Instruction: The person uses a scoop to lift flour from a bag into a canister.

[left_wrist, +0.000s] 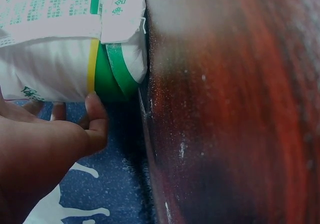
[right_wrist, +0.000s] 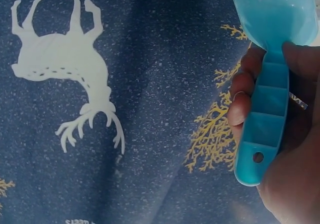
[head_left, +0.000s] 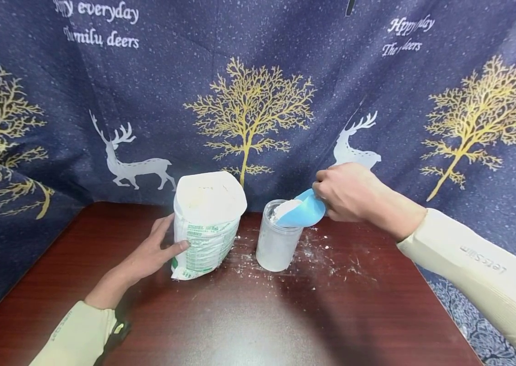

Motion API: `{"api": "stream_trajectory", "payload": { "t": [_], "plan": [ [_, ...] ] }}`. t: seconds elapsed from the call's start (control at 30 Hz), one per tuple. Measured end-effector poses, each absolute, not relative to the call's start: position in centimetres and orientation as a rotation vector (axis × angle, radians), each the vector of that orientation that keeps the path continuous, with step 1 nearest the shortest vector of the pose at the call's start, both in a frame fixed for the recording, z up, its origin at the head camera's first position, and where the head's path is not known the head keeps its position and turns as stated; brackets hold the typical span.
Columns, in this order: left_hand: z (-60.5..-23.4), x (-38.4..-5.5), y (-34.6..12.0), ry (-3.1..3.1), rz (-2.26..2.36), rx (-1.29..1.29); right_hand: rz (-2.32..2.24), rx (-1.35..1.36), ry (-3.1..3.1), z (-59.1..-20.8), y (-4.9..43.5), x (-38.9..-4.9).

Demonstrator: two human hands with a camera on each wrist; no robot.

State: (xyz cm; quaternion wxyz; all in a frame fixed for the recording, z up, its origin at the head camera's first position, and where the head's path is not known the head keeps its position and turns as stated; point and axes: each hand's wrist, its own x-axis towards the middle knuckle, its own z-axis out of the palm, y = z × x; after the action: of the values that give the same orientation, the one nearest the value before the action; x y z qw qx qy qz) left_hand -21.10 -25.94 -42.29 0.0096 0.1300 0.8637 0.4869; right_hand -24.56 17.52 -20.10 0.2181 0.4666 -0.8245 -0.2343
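Observation:
A white flour-type bag (head_left: 207,244) with green print stands on the table, its mouth wide and white powder inside. My left hand (head_left: 150,251) rests against the bag's left side, thumb spread across its front. In the left wrist view, fingertips (left_wrist: 95,104) touch the bag (left_wrist: 55,67). My right hand (head_left: 346,193) grips a blue scoop (head_left: 305,211), tilted over the mouth of a clear jar (head_left: 278,249). White powder (head_left: 286,207) lies in the scoop's bowl. In the right wrist view, fingers wrap round the scoop's ribbed handle (right_wrist: 267,104).
Spilled white powder (head_left: 326,259) is scattered on the dark red wooden table (head_left: 221,315) around the jar. A blue curtain (head_left: 157,101) with trees and deer hangs right behind the table. Patterned cloth (head_left: 468,315) shows past the right edge.

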Motion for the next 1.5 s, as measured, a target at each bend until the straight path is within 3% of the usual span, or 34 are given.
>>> {"api": "stream_trajectory", "payload": {
  "t": [1.5],
  "plan": [
    [-42.2,-21.2,-25.9,2.697,1.520,0.418,-0.795,1.428,-2.258,-20.3,13.0,-26.6]
  ]
}}
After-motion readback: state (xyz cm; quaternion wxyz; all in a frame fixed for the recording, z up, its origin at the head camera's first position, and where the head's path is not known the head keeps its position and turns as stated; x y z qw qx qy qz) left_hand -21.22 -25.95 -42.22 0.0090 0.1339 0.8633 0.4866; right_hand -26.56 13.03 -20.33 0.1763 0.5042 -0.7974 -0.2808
